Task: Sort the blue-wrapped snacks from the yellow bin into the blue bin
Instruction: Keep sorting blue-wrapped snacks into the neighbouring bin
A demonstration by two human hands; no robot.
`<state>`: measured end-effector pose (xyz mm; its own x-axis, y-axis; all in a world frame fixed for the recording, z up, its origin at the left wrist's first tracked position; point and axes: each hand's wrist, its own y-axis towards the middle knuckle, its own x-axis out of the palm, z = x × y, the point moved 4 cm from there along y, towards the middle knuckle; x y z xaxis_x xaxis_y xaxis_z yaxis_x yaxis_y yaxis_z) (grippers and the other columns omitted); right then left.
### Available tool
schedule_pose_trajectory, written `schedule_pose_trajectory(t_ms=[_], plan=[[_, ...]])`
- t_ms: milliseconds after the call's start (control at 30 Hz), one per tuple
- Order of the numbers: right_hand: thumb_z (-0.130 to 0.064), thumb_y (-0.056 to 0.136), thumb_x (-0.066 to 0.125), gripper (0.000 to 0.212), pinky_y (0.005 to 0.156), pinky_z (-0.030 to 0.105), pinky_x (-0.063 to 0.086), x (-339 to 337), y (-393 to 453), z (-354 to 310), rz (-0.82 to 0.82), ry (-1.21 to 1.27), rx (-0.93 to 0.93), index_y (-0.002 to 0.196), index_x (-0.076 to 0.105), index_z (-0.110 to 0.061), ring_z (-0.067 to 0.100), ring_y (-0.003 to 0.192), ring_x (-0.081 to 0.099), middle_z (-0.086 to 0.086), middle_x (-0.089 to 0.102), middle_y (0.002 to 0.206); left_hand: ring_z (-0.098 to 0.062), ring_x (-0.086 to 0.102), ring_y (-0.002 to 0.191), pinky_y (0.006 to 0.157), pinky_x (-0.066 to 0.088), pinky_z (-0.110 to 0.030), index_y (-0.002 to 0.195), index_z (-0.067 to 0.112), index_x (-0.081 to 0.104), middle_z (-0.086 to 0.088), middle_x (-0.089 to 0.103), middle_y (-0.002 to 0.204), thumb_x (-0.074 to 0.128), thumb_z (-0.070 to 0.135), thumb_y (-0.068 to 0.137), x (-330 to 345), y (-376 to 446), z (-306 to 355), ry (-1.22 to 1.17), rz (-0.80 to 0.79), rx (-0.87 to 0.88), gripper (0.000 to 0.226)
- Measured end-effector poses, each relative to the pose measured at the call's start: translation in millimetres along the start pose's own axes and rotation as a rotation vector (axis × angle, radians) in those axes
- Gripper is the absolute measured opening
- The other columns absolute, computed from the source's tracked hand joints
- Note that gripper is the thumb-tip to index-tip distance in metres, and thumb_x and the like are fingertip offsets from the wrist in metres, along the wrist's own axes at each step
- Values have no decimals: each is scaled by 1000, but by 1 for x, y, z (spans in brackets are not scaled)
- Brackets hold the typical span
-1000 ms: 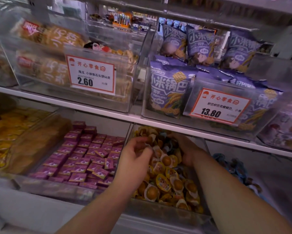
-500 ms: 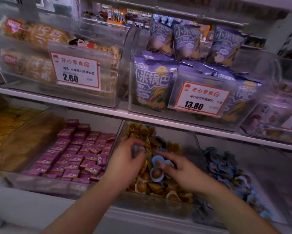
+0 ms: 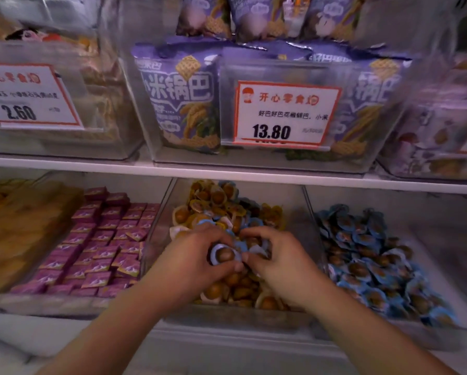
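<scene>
Lower shelf, left to right: a bin of purple packets (image 3: 100, 244); the yellow bin (image 3: 306, 212), clear-walled and heaped with yellow-wrapped snacks (image 3: 219, 197); the blue bin (image 3: 429, 239), holding a heap of blue-wrapped snacks (image 3: 367, 255). Both hands lie inside the yellow bin, over its front half. The left hand (image 3: 191, 262) has its fingers curled round a blue snack (image 3: 223, 255), which sits between thumb and fingers; several more blue wrappers lie just behind it. The right hand (image 3: 279, 262), fingers curled, touches the same cluster from the right; whether it pinches a wrapper cannot be told.

Above a white shelf edge (image 3: 227, 173), clear bins carry price tags reading 2.60 (image 3: 29, 96) and 13.80 (image 3: 285, 113), the latter fronting purple bags (image 3: 178, 93).

Compared with half a second ago, the hands have drawn together, and the view sits closer and lower.
</scene>
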<state>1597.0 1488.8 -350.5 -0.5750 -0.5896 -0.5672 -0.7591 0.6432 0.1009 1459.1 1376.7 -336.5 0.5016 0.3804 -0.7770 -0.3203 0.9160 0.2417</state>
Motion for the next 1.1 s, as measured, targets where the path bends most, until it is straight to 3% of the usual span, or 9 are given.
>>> schedule_pose_trajectory(t_ms=[100, 200, 300, 467, 667, 733, 833, 1000, 1100], plan=[[-18, 91, 65, 31, 86, 15, 49, -1, 0, -4, 16, 39, -6, 113, 64, -41, 4, 106, 62, -9, 66, 116, 4, 65, 80, 66, 52, -18, 90, 38, 67, 20, 68, 89, 80, 51, 73, -7, 1, -8, -192, 6, -94, 25], [-13, 94, 56, 33, 92, 22, 49, 2, -9, -11, 79, -232, -184, 122, 63, -29, 13, 111, 59, -6, 59, 126, 2, 68, 78, 62, 50, -13, 92, 37, 68, 18, 72, 90, 78, 40, 81, -14, 1, -11, -375, 157, -189, 15], [-4, 90, 54, 42, 89, 45, 54, 10, -13, -17, 45, -460, -285, 129, 59, -19, 29, 114, 59, 0, 50, 136, -14, 63, 62, 56, 48, -27, 95, 33, 71, 1, 70, 74, 73, 29, 80, -13, -3, -11, -706, 238, -340, 16], [3, 81, 63, 46, 90, 41, 54, 2, -14, -23, 158, -475, -289, 124, 64, -15, 29, 110, 63, 5, 58, 131, -24, 71, 73, 52, 51, -29, 97, 12, 69, -14, 72, 86, 64, 1, 86, -13, -6, -6, -1100, 303, -477, 17], [6, 89, 59, 27, 93, 6, 40, -14, -12, -33, 429, -237, -327, 105, 74, -10, 12, 100, 61, 3, 65, 110, -13, 62, 63, 49, 44, -27, 85, 17, 69, -7, 70, 91, 62, -4, 85, -18, -9, -2, -862, 344, -432, 21], [0, 91, 58, 23, 87, 10, 43, -13, -6, -31, 401, -237, -290, 104, 73, -14, 9, 97, 59, 0, 61, 107, -9, 57, 55, 46, 42, -25, 89, 12, 68, -10, 68, 84, 62, -3, 85, -18, -8, 1, -860, 333, -418, 17], [-23, 98, 54, 22, 78, 17, 39, 1, 8, -17, 162, -356, -123, 114, 68, -20, 15, 98, 60, -7, 51, 103, -13, 55, 54, 45, 41, -25, 95, 12, 69, -11, 65, 77, 62, -1, 89, -16, -7, 1, -895, 307, -396, 16], [-71, 89, 37, 63, 83, 36, 51, 25, 11, -12, -50, -612, -91, 138, 49, -32, 22, 110, 58, -2, 52, 123, -5, 56, 49, 49, 44, -22, 107, 20, 66, -11, 66, 79, 65, 9, 92, -16, -8, -4, -741, 298, -309, 19], [-61, 89, 54, 53, 84, 32, 50, 22, 15, -15, -46, -490, -70, 135, 51, -35, 19, 111, 58, -3, 57, 123, -2, 63, 61, 58, 47, -17, 112, 24, 64, -1, 70, 89, 66, 12, 91, -18, -7, -5, -580, 343, -267, 24]])
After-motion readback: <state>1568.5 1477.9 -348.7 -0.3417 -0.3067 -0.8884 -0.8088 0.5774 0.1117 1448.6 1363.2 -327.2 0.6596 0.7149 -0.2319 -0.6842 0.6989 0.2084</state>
